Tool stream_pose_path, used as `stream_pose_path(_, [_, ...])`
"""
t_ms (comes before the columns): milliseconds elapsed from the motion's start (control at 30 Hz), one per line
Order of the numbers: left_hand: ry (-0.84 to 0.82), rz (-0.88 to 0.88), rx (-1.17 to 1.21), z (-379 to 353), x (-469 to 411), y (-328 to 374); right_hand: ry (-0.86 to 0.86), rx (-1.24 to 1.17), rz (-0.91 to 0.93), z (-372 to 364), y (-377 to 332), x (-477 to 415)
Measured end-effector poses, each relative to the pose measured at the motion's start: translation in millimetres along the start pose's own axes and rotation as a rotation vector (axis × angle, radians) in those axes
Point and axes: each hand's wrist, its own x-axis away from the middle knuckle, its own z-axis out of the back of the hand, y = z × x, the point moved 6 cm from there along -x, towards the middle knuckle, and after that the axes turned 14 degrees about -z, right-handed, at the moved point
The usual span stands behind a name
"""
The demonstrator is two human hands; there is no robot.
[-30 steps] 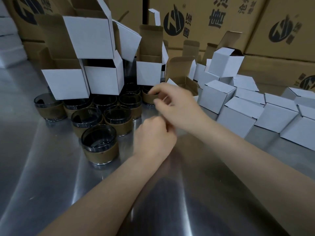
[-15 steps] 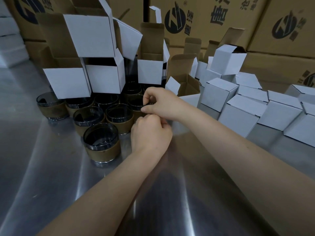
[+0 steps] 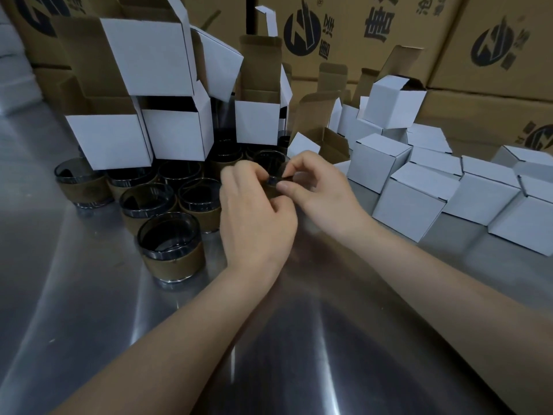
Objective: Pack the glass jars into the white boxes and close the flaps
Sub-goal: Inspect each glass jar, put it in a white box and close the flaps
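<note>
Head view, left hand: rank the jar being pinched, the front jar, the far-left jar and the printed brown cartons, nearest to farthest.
1. Pinched jar, at the left hand's fingers.
2. Front jar, just left of the hand.
3. Far-left jar, at the cluster's left edge.
4. Brown cartons, stacked at the back.

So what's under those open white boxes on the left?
Glass jars with brown bands stand under the open white boxes, which seem to rest on their rims. The boxes cover the jars further back, so how many stand there cannot be counted.
</note>
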Motion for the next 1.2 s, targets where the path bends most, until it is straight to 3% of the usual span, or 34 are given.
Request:
stream_pose_path(167, [-0.089, 0.002, -0.032, -11, 5, -4, 0.095, -0.085, 0.026, 10, 7, 9])
stream_pose_path(267, [-0.159, 0.038, 0.019, -19, 5, -11, 0.062, -0.075, 0.104, 7, 4, 14])
stream_pose_path(500, [-0.086, 0.114, 0.23, -16, -2, -22, 0.022, -0.087, 0.177, 5, 6, 17])
stream_pose_path(867, [-0.057, 0.108, 0.337, -16, -3, -22, -0.193, -0.193, -0.054, -8, 17, 12])
stream_pose_path(1200, [-0.069, 0.131, 0.605, -21, -2, -20, -0.197, -0.381, -0.13, 1, 33, 5])
